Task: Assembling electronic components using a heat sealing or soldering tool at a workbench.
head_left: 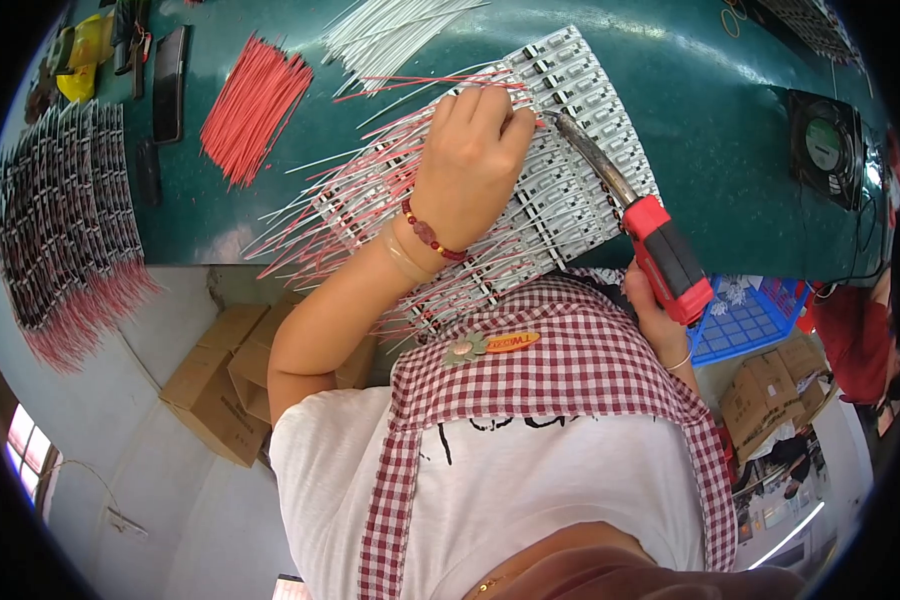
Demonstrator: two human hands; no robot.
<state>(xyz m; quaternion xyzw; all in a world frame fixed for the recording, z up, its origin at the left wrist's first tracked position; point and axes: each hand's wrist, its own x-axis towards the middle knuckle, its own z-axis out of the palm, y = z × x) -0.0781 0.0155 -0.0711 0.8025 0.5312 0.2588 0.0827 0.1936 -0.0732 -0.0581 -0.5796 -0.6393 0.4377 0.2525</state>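
Circuit-board panel (567, 190), one, pale grey, ruled in rows of small boards with black parts; lying on a green table (730, 120), directly before the seated-or-standing worker, whose posture I cannot tell from here. Attached or laid across it: loose wires (315, 230), red and white, many jutting past its left edge. Left hand (475, 150), one, over the panel's upper part, back upward, fingers curled and bunched close together among the wires; whether they pinch one I cannot tell. On that wrist, a dark red beaded bracelet (432, 232). Right hand (655, 315), one, at the panel's right side, partly hidden, closed round the grip of a soldering tool (670, 258), red and black, its metal tip over the panel just beside the left fingers. Beyond the panel: white wire bundle (395, 35). Left of the panel: red wire bundle (255, 110); farther left, a black slab (170, 85), then rows of wired boards (70, 210). Well right of the panel: black square device (828, 145) with a round centre. Below and right of the panel: blue basket (740, 320).
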